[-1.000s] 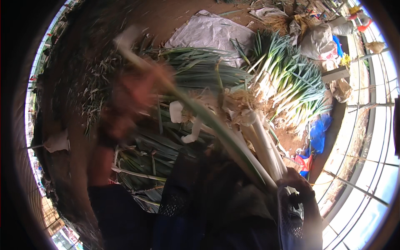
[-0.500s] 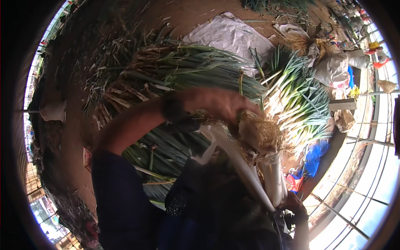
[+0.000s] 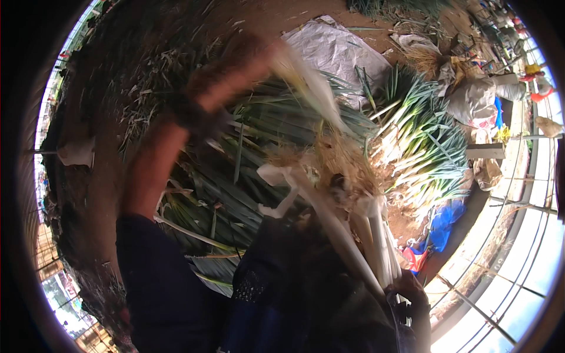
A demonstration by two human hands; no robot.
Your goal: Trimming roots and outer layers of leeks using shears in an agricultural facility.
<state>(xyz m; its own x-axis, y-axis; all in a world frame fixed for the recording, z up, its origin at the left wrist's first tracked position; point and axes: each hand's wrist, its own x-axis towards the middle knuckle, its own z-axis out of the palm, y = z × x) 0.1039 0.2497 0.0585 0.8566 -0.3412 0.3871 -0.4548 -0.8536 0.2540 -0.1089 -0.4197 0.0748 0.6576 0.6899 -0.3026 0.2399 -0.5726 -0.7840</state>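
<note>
My left hand (image 3: 262,53), smeared by motion, is closed round the end of a pale green onion stalk (image 3: 318,88) over the heap. Its lower end meets a tuft of tan roots (image 3: 335,147). At the lower right my right hand (image 3: 410,288) grips a bunch of long white green onion stalks (image 3: 376,235), roots upward toward the middle. A pale, branched tube-like piece (image 3: 332,232) runs beside the bunch down to that hand; I cannot tell its kind. Part of my right hand's fingers is hidden.
A heap of green onions (image 3: 235,194) with dark leaves lies before me. More, with cleaned white stalks (image 3: 418,153), lie to its right. Behind is a whitish sheet (image 3: 335,53). Blue plastic (image 3: 444,223) and stuffed sacks (image 3: 474,100) sit by the right-hand wall.
My left hand has swung from the roots of the bunch up and away to the left, with a pale stalk in it. My right hand has barely moved and still holds the bunch.
</note>
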